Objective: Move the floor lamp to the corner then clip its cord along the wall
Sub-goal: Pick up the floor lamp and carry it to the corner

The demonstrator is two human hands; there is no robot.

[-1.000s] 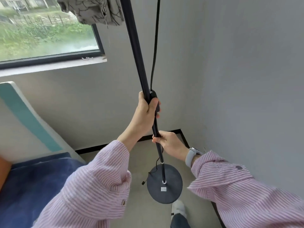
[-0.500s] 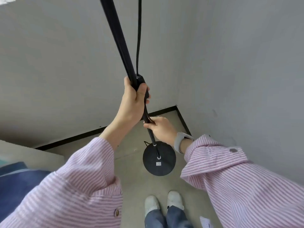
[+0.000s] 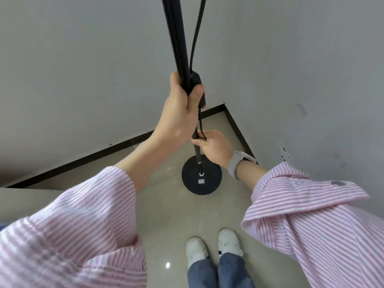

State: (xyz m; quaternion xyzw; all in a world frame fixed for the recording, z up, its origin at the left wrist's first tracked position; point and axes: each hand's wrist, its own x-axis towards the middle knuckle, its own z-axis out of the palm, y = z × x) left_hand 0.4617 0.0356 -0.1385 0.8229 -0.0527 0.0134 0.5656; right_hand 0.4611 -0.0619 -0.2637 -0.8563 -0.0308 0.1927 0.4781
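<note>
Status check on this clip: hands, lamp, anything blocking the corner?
Left hand and right hand both gripping lamp pole. Base near the corner; cord unclipped. Nothing blocking.

Grey floor bears the lamp base (round, black); white shoes.

Single head-worn wide-angle view, looking steeply down from standing height into a room corner at upper centre of frame; shoes appear at bottom centre.
</note>
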